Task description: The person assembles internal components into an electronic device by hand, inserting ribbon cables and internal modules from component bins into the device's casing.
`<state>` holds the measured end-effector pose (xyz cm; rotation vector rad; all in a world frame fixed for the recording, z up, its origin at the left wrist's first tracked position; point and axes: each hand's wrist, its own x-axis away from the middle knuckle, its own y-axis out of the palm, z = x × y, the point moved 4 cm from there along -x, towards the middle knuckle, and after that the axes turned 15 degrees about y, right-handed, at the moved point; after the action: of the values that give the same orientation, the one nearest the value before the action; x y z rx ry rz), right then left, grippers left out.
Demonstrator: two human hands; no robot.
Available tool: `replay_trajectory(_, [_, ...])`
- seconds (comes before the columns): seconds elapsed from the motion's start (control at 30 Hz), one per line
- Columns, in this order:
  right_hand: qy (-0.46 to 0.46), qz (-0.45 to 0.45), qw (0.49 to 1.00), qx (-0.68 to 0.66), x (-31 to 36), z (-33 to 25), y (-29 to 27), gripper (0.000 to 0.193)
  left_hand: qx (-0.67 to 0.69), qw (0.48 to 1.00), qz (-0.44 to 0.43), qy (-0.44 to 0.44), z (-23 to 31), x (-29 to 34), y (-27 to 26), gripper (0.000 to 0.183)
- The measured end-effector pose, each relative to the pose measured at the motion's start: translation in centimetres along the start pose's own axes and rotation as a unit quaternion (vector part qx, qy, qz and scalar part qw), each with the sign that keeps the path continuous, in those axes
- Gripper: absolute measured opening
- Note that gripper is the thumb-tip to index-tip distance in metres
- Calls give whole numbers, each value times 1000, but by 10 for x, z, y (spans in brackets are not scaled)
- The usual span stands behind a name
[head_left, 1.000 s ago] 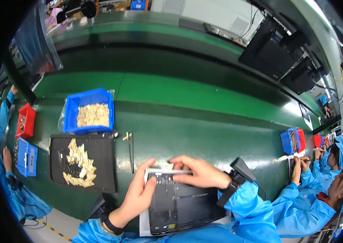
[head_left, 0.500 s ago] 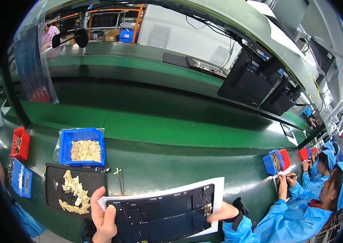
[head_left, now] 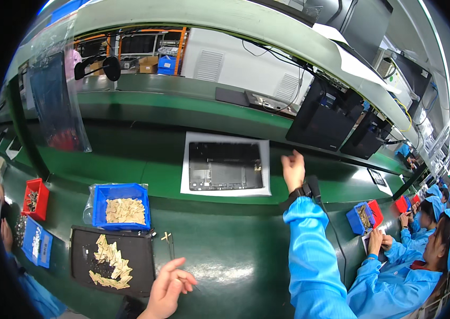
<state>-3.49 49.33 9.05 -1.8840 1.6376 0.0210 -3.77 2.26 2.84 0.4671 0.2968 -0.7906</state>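
Observation:
A black tablet-like panel (head_left: 226, 166) with small parts along its edges lies on a white sheet (head_left: 186, 181) upon the green strip beyond the bench's near surface. My right hand (head_left: 293, 171) hovers just right of that sheet, apart from it, its fingers loosely bent and holding nothing. Lower down, my left hand (head_left: 168, 291) is over the near bench with fingers partly curled and apart. It is nearest to a black tray (head_left: 84, 260) bearing a heap of beige strips (head_left: 109, 260) and to thin dark tweezers (head_left: 170, 245). No held object shows in it.
A blue bin (head_left: 99, 212) of beige pieces stands behind the tray. Farther left are a red bin (head_left: 41, 204) and a tilted blue bin (head_left: 28, 250). At right, another blue bin (head_left: 357, 220) stands near co-workers in blue (head_left: 395, 282). A cord (head_left: 336, 239) hangs beside my right sleeve.
Both hands have let go of the panel and sheet, which now lie farther off on the green strip. My right arm has reached forward; my left hand has moved slightly right and down.

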Motion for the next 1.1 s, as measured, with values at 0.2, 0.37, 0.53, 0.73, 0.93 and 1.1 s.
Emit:
replay_trajectory(0.2, [-105, -113, 987, -51, 197, 17, -14, 12, -36, 999, -23, -4, -2, 7, 11, 51])
replay_trajectory(0.37, [-331, -376, 856, 129, 301, -38, -38, 15, -231, 962, -99, 104, 19, 2, 18, 55])
replay_trajectory(0.53, [-275, -387, 878, 55, 297, -40, -27, 11, -363, 900, -133, 203, 28, 8, 25, 23])
replay_trajectory(0.73, [-265, -376, 887, 46, 292, -47, -37, 7, -395, 869, -46, 294, 54, 34, 12, 31])
replay_trajectory(0.93, [-276, -382, 881, 26, 303, -47, -32, 8, -502, 844, 140, 126, 69, 51, -70, 12])
replay_trajectory(1.1, [-261, -380, 887, 33, 294, -44, -42, 6, -621, 768, 114, 107, 87, 27, -95, 10])
